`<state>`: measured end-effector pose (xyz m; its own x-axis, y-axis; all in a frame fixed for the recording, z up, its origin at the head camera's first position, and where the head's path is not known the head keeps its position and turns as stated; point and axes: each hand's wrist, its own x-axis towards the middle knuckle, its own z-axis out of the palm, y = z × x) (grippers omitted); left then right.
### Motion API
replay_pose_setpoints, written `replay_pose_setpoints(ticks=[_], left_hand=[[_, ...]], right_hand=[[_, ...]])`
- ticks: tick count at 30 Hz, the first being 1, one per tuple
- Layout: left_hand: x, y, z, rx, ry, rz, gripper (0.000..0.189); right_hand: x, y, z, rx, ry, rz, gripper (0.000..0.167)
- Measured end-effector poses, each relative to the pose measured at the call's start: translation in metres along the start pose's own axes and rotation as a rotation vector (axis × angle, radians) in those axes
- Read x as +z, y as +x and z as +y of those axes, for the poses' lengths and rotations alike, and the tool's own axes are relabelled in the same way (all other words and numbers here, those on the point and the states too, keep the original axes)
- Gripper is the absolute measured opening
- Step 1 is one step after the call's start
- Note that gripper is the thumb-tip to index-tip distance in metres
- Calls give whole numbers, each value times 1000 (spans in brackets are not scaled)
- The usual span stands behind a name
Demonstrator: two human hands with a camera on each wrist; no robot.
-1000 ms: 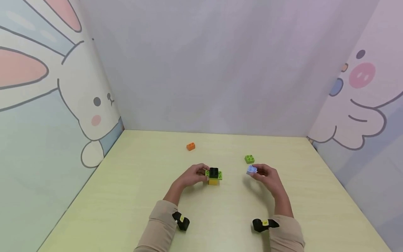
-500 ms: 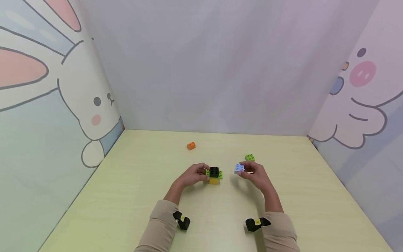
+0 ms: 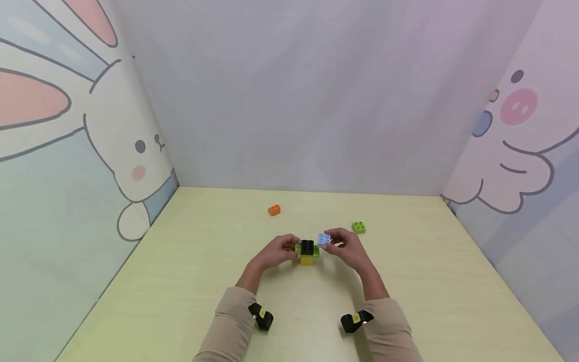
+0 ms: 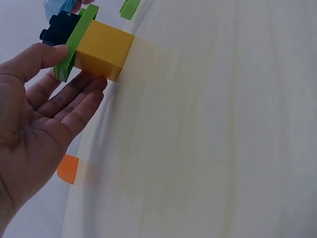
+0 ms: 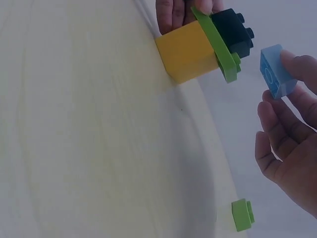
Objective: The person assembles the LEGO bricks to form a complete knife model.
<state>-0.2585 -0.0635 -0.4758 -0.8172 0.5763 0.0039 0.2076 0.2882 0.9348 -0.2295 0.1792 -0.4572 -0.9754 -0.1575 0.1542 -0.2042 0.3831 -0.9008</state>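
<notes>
Head view: the left hand [image 3: 279,250] holds the left end of the green plate [image 3: 297,248], which sits across the yellow block [image 3: 306,261] with the black brick [image 3: 307,247] on its middle; the block stands on the table [image 3: 181,261]. The right hand [image 3: 347,246] pinches the blue brick [image 3: 323,238], studs up, near the plate's right end. Farther back: orange brick [image 3: 274,210] and, to the right, green brick [image 3: 359,227]. Left wrist view: thumb bent onto the plate's edge, fingers behind and below; cannot tell whether the lower fingertips press the yellow block. Right wrist view: blue brick raised off the table, hollow underside showing, a gap between it and the plate. Thumb and fingers close on its sides; other fingers loosely bent, holding nothing. Handling, by judgement: bricks look like hard plastic, so light, stiff, smooth, hardly fragile; a tight pinch should do no harm. Best hold is the flat side walls, studs and underside left free; the plate is best steadied by its overhanging end.
</notes>
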Motion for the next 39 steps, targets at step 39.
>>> replay_pose_setpoints(ticks=[39], left_hand=[[-2,3,-2,3,-9,5,31]], right_hand=[[27,10,-17,-51,15,-81,29]])
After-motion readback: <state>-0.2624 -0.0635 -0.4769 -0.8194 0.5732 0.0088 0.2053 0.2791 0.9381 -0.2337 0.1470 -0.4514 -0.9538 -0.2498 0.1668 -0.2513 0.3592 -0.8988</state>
